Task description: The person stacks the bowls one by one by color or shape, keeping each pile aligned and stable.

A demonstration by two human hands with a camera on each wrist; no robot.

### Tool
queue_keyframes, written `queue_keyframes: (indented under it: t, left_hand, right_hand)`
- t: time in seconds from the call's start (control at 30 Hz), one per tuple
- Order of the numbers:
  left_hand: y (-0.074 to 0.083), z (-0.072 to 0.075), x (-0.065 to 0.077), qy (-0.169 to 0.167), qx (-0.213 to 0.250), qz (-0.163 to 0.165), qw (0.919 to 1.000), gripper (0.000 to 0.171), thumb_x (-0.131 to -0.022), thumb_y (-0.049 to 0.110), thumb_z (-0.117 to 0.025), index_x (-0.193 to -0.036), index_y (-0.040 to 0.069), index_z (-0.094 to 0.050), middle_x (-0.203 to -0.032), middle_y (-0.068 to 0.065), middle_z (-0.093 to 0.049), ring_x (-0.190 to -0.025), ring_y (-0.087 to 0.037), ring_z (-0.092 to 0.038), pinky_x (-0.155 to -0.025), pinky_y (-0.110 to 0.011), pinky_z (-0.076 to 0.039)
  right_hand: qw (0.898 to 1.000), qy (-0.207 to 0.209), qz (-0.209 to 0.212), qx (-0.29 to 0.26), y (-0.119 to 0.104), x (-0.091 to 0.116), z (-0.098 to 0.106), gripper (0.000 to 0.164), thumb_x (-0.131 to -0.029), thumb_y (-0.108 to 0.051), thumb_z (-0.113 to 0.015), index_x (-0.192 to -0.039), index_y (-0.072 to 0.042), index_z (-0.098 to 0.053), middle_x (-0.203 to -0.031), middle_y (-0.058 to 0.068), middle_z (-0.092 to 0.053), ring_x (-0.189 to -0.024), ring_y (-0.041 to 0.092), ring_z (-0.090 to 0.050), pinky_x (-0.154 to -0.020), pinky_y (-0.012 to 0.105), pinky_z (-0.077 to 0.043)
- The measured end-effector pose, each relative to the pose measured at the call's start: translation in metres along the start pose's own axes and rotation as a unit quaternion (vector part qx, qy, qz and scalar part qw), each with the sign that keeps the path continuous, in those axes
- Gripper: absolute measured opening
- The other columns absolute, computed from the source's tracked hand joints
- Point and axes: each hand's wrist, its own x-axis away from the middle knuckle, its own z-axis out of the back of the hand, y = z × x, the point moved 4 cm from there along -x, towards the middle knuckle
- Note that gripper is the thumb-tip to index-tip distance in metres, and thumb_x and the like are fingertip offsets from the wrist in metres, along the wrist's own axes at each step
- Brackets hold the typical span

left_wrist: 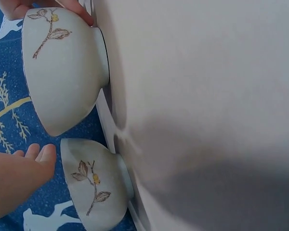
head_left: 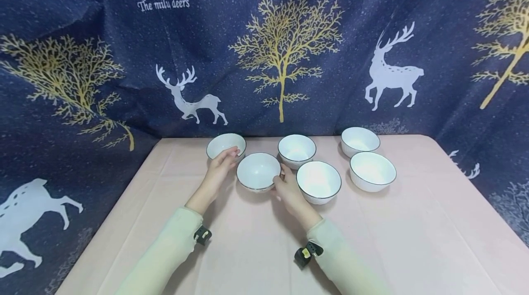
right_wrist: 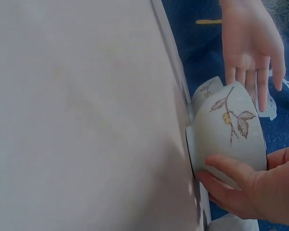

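Observation:
Between the two hands is a white bowl (head_left: 258,171) with a dark rim. Its outside carries a brown leafy twig with yellow berries, as the right wrist view shows on this bowl (right_wrist: 229,120). My right hand (head_left: 292,194) grips its right side, fingers (right_wrist: 226,192) against the outer wall near the foot. Its foot is close over the table in the left wrist view. My left hand (head_left: 216,173) has its fingers extended, holding nothing. In the head view it overlaps the front of another white bowl (head_left: 225,144) at the back left.
Just right of the right hand stands a white bowl (head_left: 319,182), with another bowl (head_left: 296,149) behind it. Two more, a front bowl (head_left: 373,171) and a back bowl (head_left: 359,141), stand farther right. A pink cloth covers the table (head_left: 256,249); a dark blue patterned curtain (head_left: 330,84) hangs behind.

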Motion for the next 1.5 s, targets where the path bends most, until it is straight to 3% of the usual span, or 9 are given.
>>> queue_keyframes:
  t: [0.23, 0.43, 0.67, 1.23, 1.5]
  left_hand:
    - [-0.001, -0.001, 0.003, 0.009, -0.004, 0.000, 1.0000, 0.045, -0.104, 0.021, -0.041, -0.143, -0.002, -0.039, -0.147, -0.020, -0.040, -0.137, -0.031, -0.037, -0.114, -0.038, -0.034]
    - [-0.001, 0.001, 0.007, 0.009, -0.010, 0.009, 0.9999, 0.046, -0.105, 0.024, -0.041, -0.143, -0.001, -0.040, -0.147, -0.019, -0.041, -0.137, -0.031, -0.038, -0.113, -0.038, -0.034]
    - [-0.003, 0.005, 0.012, 0.011, 0.006, 0.013, 0.9998, 0.045, -0.105, 0.023, -0.039, -0.143, -0.001, -0.039, -0.147, -0.020, -0.040, -0.137, -0.033, -0.036, -0.114, -0.043, -0.031]
    - [-0.004, 0.006, 0.041, 0.026, 0.050, 0.052, 0.9971, 0.048, -0.105, 0.028, -0.036, -0.148, 0.006, -0.032, -0.152, -0.013, -0.036, -0.141, -0.028, -0.030, -0.118, -0.044, -0.023]
    - [-0.009, 0.006, 0.054, 0.023, 0.079, 0.050, 0.9953, 0.049, -0.105, 0.024, -0.036, -0.148, 0.001, -0.029, -0.154, -0.017, -0.031, -0.143, -0.030, -0.027, -0.120, -0.041, -0.017]
  right_hand:
    - [1.000, 0.000, 0.000, 0.005, 0.005, -0.001, 0.003, 0.062, -0.094, -0.006, -0.035, -0.150, 0.006, -0.012, -0.149, 0.033, -0.022, -0.133, 0.044, -0.037, -0.091, 0.029, -0.054]
    - [0.999, -0.022, 0.011, -0.022, 0.004, 0.003, 0.005, 0.062, -0.095, -0.006, -0.036, -0.150, 0.007, -0.011, -0.144, 0.035, -0.024, -0.128, 0.045, -0.042, -0.088, 0.026, -0.055]
    - [0.999, -0.042, 0.017, -0.031, 0.001, 0.006, 0.007, 0.061, -0.095, -0.005, -0.036, -0.150, 0.006, -0.012, -0.138, 0.032, -0.030, -0.122, 0.041, -0.049, -0.090, 0.030, -0.055]
    - [0.996, -0.076, 0.012, -0.055, -0.008, 0.028, -0.002, 0.061, -0.093, -0.002, -0.040, -0.150, 0.005, -0.017, -0.137, 0.035, -0.035, -0.113, 0.041, -0.056, -0.088, 0.035, -0.056]
    - [0.995, -0.089, 0.005, -0.048, -0.003, 0.032, -0.006, 0.061, -0.092, -0.001, -0.040, -0.149, 0.006, -0.019, -0.135, 0.034, -0.037, -0.110, 0.037, -0.057, -0.086, 0.031, -0.057]
